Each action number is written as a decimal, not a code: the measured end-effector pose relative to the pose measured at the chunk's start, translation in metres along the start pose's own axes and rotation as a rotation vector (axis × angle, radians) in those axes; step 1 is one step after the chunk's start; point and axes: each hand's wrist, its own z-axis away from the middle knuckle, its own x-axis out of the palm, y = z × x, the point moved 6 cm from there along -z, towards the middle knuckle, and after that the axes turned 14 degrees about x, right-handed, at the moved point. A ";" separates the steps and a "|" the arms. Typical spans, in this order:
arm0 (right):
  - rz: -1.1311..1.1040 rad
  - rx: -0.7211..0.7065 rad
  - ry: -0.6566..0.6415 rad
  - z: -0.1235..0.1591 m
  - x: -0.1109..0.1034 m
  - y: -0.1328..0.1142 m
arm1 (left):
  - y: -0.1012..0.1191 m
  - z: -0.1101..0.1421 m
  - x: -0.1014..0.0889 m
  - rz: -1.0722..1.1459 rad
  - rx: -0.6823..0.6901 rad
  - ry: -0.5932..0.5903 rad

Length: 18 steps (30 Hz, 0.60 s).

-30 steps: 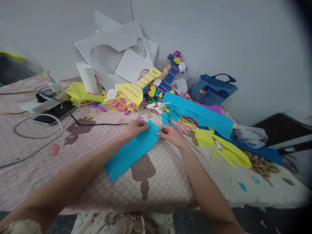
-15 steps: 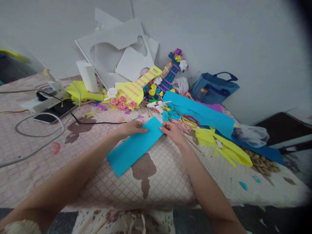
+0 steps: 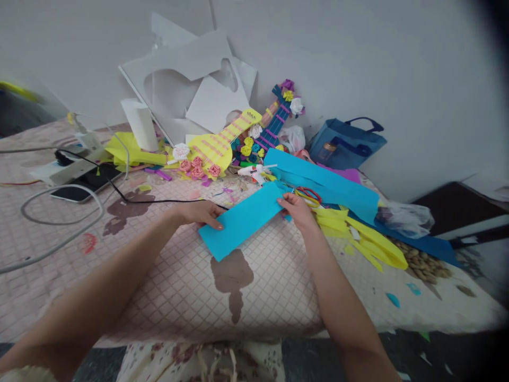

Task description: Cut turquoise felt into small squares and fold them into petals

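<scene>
A flat strip of bright blue paper (image 3: 244, 220) slants across the table in front of me, its near end at lower left. My left hand (image 3: 201, 214) pinches its left long edge, thumb on top and fingers beneath. On the opposite edge, nearer the far end, my right hand (image 3: 296, 208) grips it between thumb and fingers. Just beyond the strip lies a white glue gun (image 3: 254, 171). Red- and yellow-handled scissors (image 3: 309, 196) rest close to my right hand. A larger blue paper sheet (image 3: 338, 185) stretches away to the right.
A yellow paper guitar (image 3: 212, 148) and a dark blue one (image 3: 274, 130) with paper flowers stand at the back. Cut white boards (image 3: 186, 63) lean on the wall. Left are a power strip (image 3: 71, 170), phone (image 3: 85, 185) and cables. Yellow paper (image 3: 369, 241) and peanuts (image 3: 423, 262) lie right.
The blue strip has shifted right and away from me. My left hand now holds it nearer its lower-left end; my right hand has moved right with it.
</scene>
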 end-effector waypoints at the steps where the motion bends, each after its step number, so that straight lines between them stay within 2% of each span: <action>1: -0.009 0.005 0.005 0.000 -0.001 0.000 | 0.000 0.002 -0.005 -0.025 -0.005 -0.002; 4: -0.033 0.013 0.005 0.000 -0.001 0.001 | 0.000 0.009 -0.012 -0.048 -0.013 -0.065; 6: -0.044 0.013 -0.007 -0.001 0.003 0.003 | 0.001 0.012 -0.008 -0.003 0.004 -0.165; 9: -0.057 0.008 -0.032 -0.003 0.008 0.007 | 0.004 0.011 0.000 0.084 0.097 -0.280; 12: -0.072 0.005 -0.032 -0.005 0.009 0.008 | 0.003 0.006 0.000 0.114 0.164 -0.261; 18: -0.103 0.020 -0.004 -0.006 0.001 0.008 | 0.004 0.005 -0.005 0.127 0.172 -0.175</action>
